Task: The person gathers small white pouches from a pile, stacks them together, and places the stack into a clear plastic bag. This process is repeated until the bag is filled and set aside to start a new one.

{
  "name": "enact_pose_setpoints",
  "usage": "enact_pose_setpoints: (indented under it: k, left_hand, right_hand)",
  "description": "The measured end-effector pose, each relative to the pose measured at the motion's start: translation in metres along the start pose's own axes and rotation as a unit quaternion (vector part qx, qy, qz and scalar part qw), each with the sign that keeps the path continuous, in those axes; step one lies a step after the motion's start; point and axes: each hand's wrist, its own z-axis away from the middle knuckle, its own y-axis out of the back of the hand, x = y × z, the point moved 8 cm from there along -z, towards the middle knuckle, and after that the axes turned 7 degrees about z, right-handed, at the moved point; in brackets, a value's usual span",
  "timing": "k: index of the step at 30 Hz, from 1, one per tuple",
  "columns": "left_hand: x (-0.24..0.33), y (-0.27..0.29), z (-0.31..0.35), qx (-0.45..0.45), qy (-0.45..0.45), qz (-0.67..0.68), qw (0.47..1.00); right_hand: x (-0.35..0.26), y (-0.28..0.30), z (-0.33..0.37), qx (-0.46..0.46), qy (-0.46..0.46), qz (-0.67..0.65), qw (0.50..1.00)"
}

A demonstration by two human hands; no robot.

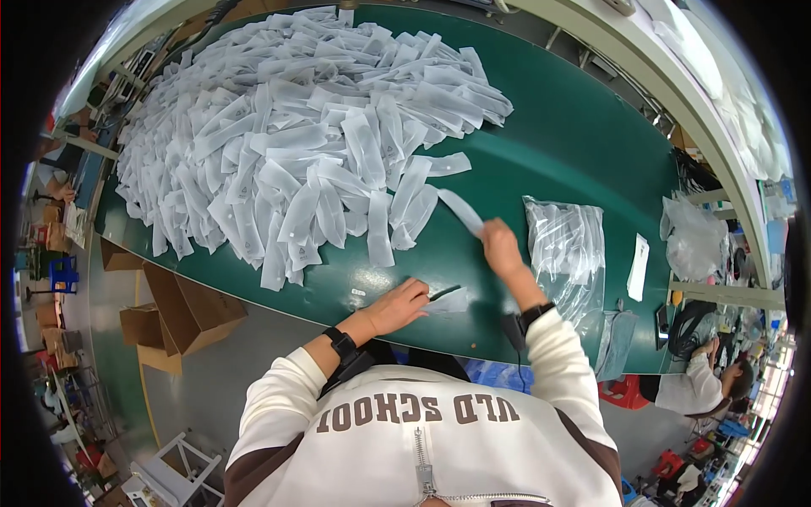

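Right hand (503, 248): pinching one pouch (461, 211) by the pile's (287, 144) edge. Left hand (397, 308): curled at a second pouch (450, 302), grip unclear. Step, seemingly: single-pouch handling, next calling for a light pinch.

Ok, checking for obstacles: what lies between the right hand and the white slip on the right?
The head view shows a clear plastic bag on the green tabletop between them.

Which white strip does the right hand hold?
The strip slanting from the right hand toward the heap; another is at the left hand, and most others lie heaped.
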Motion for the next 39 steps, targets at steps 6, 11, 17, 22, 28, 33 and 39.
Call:
enact_pose_setpoints:
  k: [6,11,17,22,28,33,39]
  left_hand:
    - [0.035,0.03,-0.019,0.096,-0.07,-0.109,0.987]
    - [0.015,0.007,-0.003,0.068,-0.056,-0.135,0.987]
    - [0.011,0.001,-0.008,0.047,-0.023,-0.095,0.994]
    - [-0.002,0.006,0.002,0.052,0.045,-0.007,0.998]
    - [0.041,0.046,-0.003,0.135,-0.039,-0.102,0.985]
    - [0.025,0.038,-0.005,0.095,-0.02,-0.134,0.986]
    - [-0.001,0.006,0.004,0.05,-0.019,-0.085,0.995]
  right_hand:
    - [-0.054,-0.004,0.086,-0.082,0.069,-0.105,0.989]
    - [-0.086,0.003,0.055,-0.164,0.102,-0.154,0.969]
    - [-0.101,0.017,-0.073,0.024,0.148,-0.1,0.984]
    - [-0.076,-0.031,-0.06,-0.018,0.157,0.003,0.987]
    - [-0.06,-0.023,0.032,-0.166,0.058,-0.13,0.976]
    - [-0.077,-0.019,0.06,-0.284,0.08,-0.081,0.952]
    - [-0.09,0.006,-0.02,-0.188,0.132,-0.124,0.965]
